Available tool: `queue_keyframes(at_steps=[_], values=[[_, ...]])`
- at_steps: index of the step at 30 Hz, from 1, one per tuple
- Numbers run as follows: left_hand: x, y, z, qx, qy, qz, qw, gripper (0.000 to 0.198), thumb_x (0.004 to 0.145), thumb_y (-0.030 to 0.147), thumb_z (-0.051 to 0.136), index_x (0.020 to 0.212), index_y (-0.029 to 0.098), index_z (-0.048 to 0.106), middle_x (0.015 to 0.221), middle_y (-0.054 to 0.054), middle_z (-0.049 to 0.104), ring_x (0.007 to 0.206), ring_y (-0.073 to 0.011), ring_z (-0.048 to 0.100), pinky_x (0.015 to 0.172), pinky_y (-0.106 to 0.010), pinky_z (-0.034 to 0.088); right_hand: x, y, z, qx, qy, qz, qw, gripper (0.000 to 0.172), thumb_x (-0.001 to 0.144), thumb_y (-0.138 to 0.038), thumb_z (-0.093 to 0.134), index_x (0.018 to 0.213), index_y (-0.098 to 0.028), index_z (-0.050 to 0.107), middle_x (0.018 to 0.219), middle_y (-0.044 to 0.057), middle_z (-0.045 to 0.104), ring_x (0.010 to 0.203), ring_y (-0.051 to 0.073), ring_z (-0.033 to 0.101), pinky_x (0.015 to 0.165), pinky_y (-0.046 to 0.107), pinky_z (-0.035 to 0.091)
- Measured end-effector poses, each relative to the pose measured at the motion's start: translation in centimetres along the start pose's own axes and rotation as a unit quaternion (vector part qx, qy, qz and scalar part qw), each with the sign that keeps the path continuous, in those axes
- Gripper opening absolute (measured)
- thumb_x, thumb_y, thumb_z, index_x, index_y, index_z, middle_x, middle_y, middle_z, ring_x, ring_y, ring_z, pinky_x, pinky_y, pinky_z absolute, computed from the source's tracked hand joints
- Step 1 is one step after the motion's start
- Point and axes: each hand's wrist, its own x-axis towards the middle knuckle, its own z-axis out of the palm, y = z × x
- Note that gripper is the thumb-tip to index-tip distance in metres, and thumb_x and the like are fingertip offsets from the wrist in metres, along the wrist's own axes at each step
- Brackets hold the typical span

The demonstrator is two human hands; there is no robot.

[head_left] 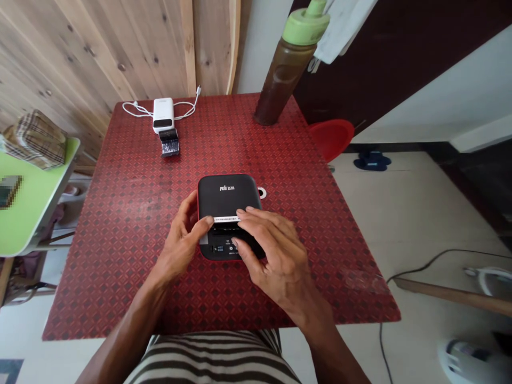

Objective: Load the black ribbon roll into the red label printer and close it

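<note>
Near the front edge of the red table [100, 304], a black label printer [230, 192] sat well inside the side edges; the left hand [180, 245] pinched a white strip [226, 219] between thumb and forefinger, the right hand [276, 256] lay with fingers spread over the printer.

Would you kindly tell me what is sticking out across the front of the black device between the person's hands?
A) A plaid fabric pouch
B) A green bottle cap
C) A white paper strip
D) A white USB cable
C. A white paper strip lies across the black device, between the left hand and the right hand.
</note>
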Motion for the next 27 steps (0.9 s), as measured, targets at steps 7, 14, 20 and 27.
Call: queue_keyframes(at_steps=[7, 14, 20, 27], values=[[0.2, -0.4, 0.0, 0.01, -0.001, 0.014, 1.0, 0.07, 0.101, 0.046, 0.083, 0.165, 0.03, 0.06, 0.179, -0.013, 0.059, 0.165, -0.0371, 0.057, 0.136, -0.056, 0.047, -0.5, -0.2, 0.5, 0.02, -0.004, 0.024, 0.999, 0.024, 0.112, -0.017, 0.067, 0.135, -0.024, 0.073, 0.134, 0.011, 0.089, 0.131, 0.031, 0.083, 0.113, 0.056, 0.068], [-1.4, -0.7, -0.6, -0.02, 0.021, -0.007, 1.0, 0.06, 0.104, 0.053, 0.079, 0.159, 0.031, 0.068, 0.174, -0.01, 0.065, 0.164, -0.0384, 0.059, 0.136, -0.059, 0.047, -2.4, -0.4, -0.1, 0.015, 0.069, 0.068, 0.995, 0.046, 0.109, -0.018, 0.072, 0.154, -0.029, 0.066, 0.138, 0.013, 0.085, 0.133, 0.034, 0.081, 0.111, 0.061, 0.07], [-3.1, -0.9, -0.9, -0.063, -0.004, -0.02, 0.998, 0.064, 0.097, 0.039, 0.086, 0.158, 0.034, 0.068, 0.168, -0.008, 0.07, 0.157, -0.0367, 0.066, 0.131, -0.058, 0.052, -6.8, -0.2, 1.1, 0.029, 0.076, 0.189, 0.979, 0.052, 0.113, -0.044, 0.07, 0.16, -0.023, 0.06, 0.14, 0.019, 0.08, 0.122, 0.034, 0.083, 0.1, 0.055, 0.073], [-2.7, -0.4, -0.3, -0.043, 0.034, -0.031, 0.998, 0.064, 0.09, 0.04, 0.085, 0.152, 0.031, 0.072, 0.159, -0.009, 0.076, 0.153, -0.0385, 0.067, 0.128, -0.058, 0.053, -8.3, -0.7, 3.1, 0.019, 0.063, 0.208, 0.976, 0.062, 0.113, -0.052, 0.068, 0.165, -0.022, 0.054, 0.14, 0.02, 0.08, 0.124, 0.035, 0.083, 0.099, 0.053, 0.073]])
